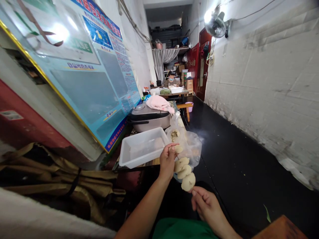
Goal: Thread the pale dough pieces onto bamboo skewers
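Observation:
My right hand [205, 202] is closed on the lower end of a skewer, most of which is hidden. Several pale, round, flat food pieces [188, 182] are threaded along it. My left hand [168, 161] pinches another pale round piece [178, 149] by the skewer's upper end, apart from the others. Just beyond it lies a clear plastic bag [194, 144] with more pale pieces [174, 134] showing in its opening. To the left of my left hand, a white rectangular plastic tub [143, 151] stands on the table.
Behind the tub sits a grey and black appliance [149, 120] with a pink cloth [159, 103] on it. Farther back, a masked person [171, 80] sits at another table [174, 94]. A wooden bench [185, 106] stands alongside; a wooden corner [284, 229] is at lower right.

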`<control>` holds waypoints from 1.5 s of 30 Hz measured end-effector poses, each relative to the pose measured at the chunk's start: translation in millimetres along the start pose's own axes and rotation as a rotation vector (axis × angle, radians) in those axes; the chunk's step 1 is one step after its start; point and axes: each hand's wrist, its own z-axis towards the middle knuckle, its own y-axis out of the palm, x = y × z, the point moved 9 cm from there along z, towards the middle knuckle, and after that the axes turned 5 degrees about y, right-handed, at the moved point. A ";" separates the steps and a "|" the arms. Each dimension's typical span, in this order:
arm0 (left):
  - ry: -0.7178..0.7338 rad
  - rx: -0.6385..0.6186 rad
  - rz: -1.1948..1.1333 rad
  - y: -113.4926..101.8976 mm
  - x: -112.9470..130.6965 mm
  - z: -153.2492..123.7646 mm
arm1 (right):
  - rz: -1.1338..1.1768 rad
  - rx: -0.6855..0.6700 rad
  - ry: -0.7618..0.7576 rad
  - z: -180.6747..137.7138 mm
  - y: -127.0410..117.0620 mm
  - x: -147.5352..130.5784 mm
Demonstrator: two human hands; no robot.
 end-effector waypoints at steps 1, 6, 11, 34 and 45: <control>-0.011 0.005 -0.007 0.5 -0.6 -0.8 | -0.002 0.005 0.002 0.3 -0.5 0.1; -0.043 0.032 -0.034 0.2 -3.6 -2.0 | 0.006 0.007 0.003 0.3 -0.7 0.2; -0.092 0.053 -0.046 -2.1 -10.6 -1.5 | 0.016 0.018 0.001 0.5 -0.8 0.3; -0.090 0.079 -0.079 -2.6 -13.5 -4.5 | -0.005 0.005 -0.061 6.0 -2.2 5.7; -0.146 0.101 -0.134 -2.2 -12.1 -4.7 | -0.018 -0.012 -0.076 6.5 0.0 2.3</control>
